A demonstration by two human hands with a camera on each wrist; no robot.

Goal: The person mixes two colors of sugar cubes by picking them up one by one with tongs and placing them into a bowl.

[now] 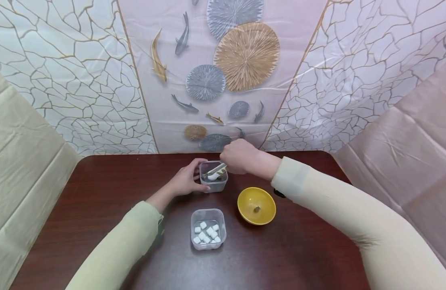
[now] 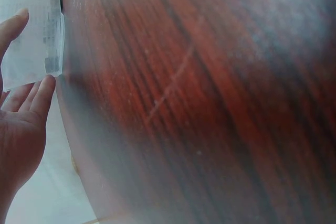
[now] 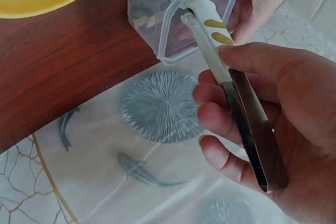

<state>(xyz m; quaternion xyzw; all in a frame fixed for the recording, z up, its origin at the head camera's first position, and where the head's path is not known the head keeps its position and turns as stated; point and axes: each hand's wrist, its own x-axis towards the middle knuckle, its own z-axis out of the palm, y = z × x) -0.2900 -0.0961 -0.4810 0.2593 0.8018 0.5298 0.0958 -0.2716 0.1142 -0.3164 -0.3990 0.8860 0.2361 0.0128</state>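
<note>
My left hand (image 1: pixel 183 180) grips a clear plastic container (image 1: pixel 216 187) at the back of the table, thumb on its near side and fingers at the far side. My right hand (image 1: pixel 241 156) holds tongs (image 3: pixel 214 56) with white arms, yellow-green marks and a metal bend; the white ends reach into that container's mouth. Small brownish chunks (image 3: pixel 140 22) show through its wall in the right wrist view. Whether the tongs pinch a chunk is hidden. In the left wrist view, the thumb and fingers (image 2: pixel 44 95) touch the container's sides.
A yellow bowl (image 1: pixel 247 201) with one small brownish piece (image 1: pixel 257 209) stands right of the container. Nearer the front, a second clear container (image 1: pixel 208 212) holds several white cubes (image 1: pixel 211 232). Patterned cloth (image 1: pixel 205 117) hangs behind the dark wooden table (image 1: pixel 281 257).
</note>
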